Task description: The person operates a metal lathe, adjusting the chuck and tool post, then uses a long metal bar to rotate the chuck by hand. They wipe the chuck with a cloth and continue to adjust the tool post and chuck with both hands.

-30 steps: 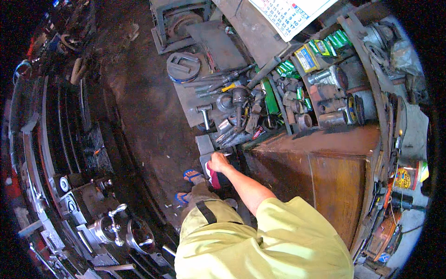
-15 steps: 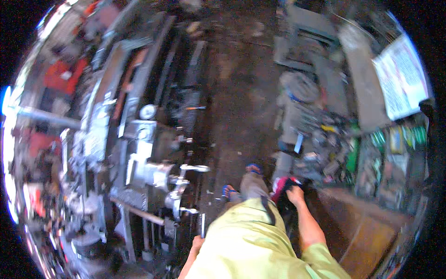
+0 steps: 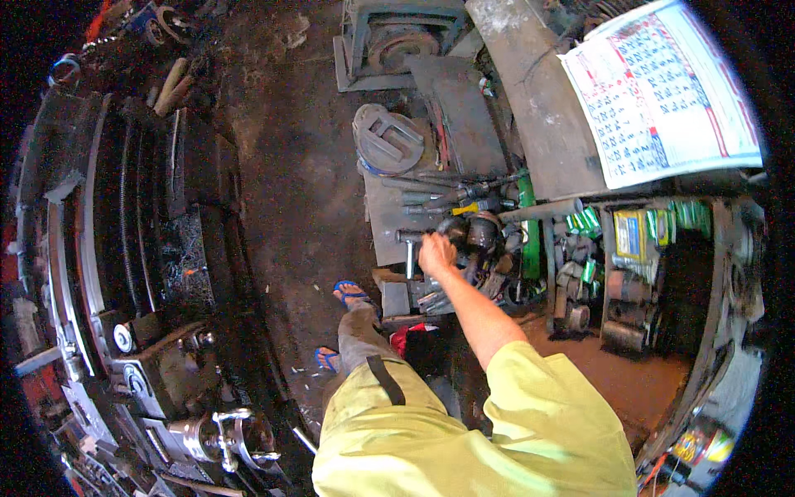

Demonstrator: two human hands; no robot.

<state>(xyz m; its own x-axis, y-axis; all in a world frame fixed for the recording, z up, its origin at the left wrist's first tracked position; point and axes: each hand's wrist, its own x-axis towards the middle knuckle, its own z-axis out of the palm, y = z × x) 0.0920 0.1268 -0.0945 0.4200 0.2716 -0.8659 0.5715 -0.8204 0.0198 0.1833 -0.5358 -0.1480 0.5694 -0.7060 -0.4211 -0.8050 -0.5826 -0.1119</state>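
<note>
At the near left part of the workbench [image 3: 383, 217], my right hand [image 3: 436, 255] is closed with its fingers at a T-shaped metal tool [image 3: 410, 258]. The tool has a dark crosspiece and a shiny bar; the fingers hide part of it. Beside the hand lie dark rounded metal parts [image 3: 483, 232] and several long tools, one with a yellow part [image 3: 470, 209]. A red and black cloth [image 3: 411, 338] lies lower down, next to my leg. My left hand is out of sight. A shiny rod [image 3: 304, 440] sticks out by the left edge of my shirt.
A lathe [image 3: 178, 364] with a long bed runs along the left. A round grey slotted metal part [image 3: 387, 139] rests on the bench. At right are a printed calendar sheet [image 3: 662, 95] and shelves holding green and yellow boxes [image 3: 631, 236]. Metal shavings [image 3: 197, 257] lie by the lathe.
My view and body have turned right toward the bench. My right hand has left the red and black cloth and reached the T-shaped tool. My left hand has gone out of view.
</note>
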